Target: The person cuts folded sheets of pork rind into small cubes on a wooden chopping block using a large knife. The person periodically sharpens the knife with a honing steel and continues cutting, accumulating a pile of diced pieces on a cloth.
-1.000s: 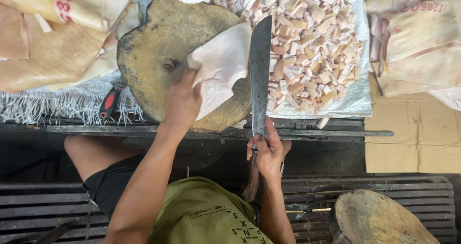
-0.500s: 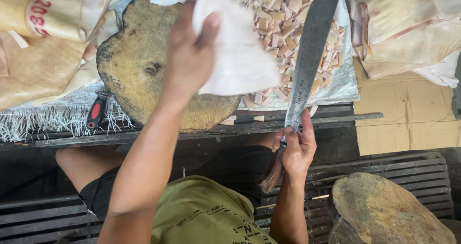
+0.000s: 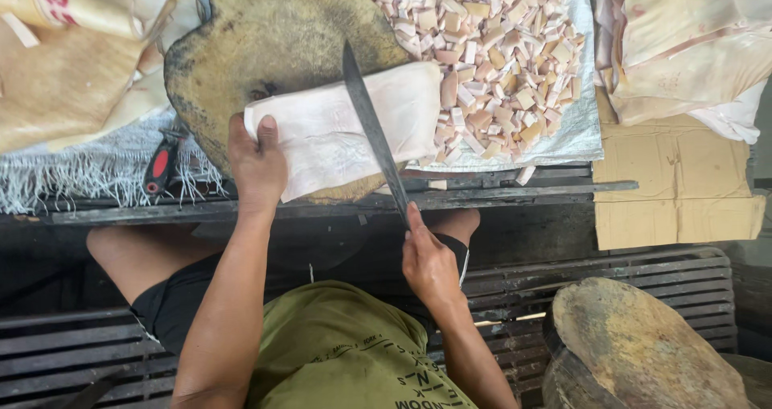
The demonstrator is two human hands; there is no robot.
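Head view looks straight down on two bare hands at work over a round wooden block [image 3: 265,47]. Left hand [image 3: 256,166] lies flat and pressing on the near left end of a pale slab [image 3: 338,131], fingers curled over its edge, so the grip is a hold-down rather than a full clench. Right hand [image 3: 430,260] is clenched around the handle of a long knife [image 3: 371,127]; the handle itself is hidden inside the fist. The blade runs from the fist up and to the left, lying across the slab a little right of its middle, with the tip reaching past the slab's far edge over the block. Whether the edge has bitten into the slab cannot be told.

The slab rests on the near half of the block and overhangs its right side, touching a heap of small cut cubes [image 3: 490,55] spread on a silvery sheet [image 3: 575,127]. The block sits on a table [image 3: 515,192] of dark slats, its near edge running just beyond the right hand. A red-and-black tool [image 3: 159,166] lies on a fringed cloth [image 3: 88,168] left of the block, near the left wrist. Flat cardboard [image 3: 675,184] lies at right, with pale sacks [image 3: 683,47] beyond it. A second wooden block [image 3: 643,349] stands near right, well apart from the right arm. Bare block surface shows far and left of the slab.
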